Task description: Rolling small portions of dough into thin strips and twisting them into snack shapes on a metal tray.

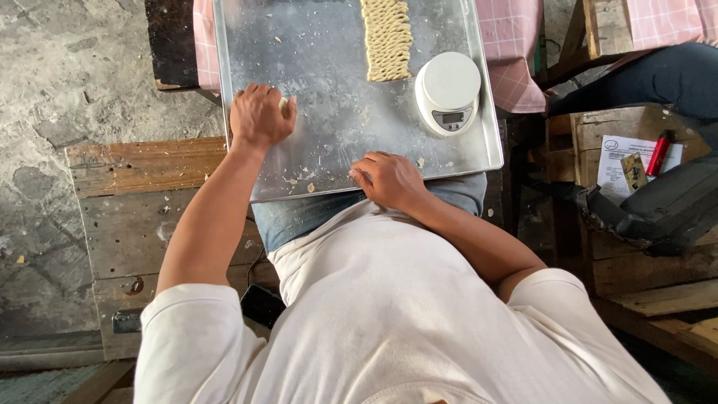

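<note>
Dough piece (283,104) under left hand (258,116)

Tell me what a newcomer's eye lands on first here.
First the big metal tray across the person's lap, with a neat block of twisted dough strips at its far edge and a round white scale beside it. Then the left hand pressing a small dough piece, the right hand at the near rim.

- Left hand (259,116): arm stretched forward, palm down, fingers curled in a loose fist.
- Right hand (389,179): elbow bent, fingers curled under, knuckles up.
</note>
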